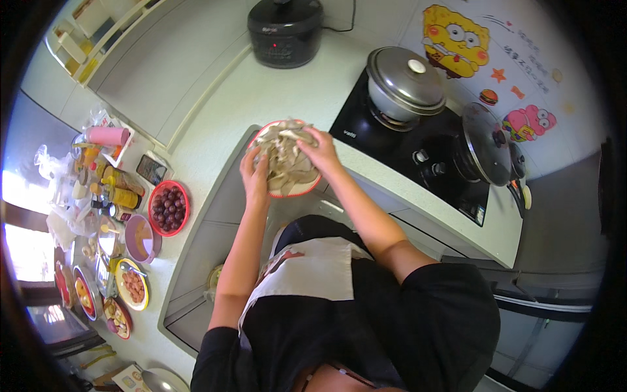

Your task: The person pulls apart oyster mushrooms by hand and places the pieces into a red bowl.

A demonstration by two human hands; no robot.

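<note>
A heap of grey-brown oyster mushrooms (pixel 284 157) fills a white plate or shallow basket with a red rim (pixel 294 190), at the counter's inner edge in front of me. My left hand (pixel 254 179) holds the near left side of the heap, thumb and fingers against the mushrooms. From the right, my right hand (pixel 319 151) grips pale mushroom pieces near the top. The fingertips are partly hidden among the mushrooms. What supports the plate from below cannot be seen.
A black cooktop (pixel 392 142) at right bears a lidded pot (pixel 404 90) and a glass-lidded pan (pixel 482 147). An electric cooker (pixel 285 36) stands behind. Left are a red bowl of dark round fruit (pixel 169 208), a purple pot (pixel 142 238), a yellow-rimmed plate (pixel 132 285) and several bottles (pixel 122 188).
</note>
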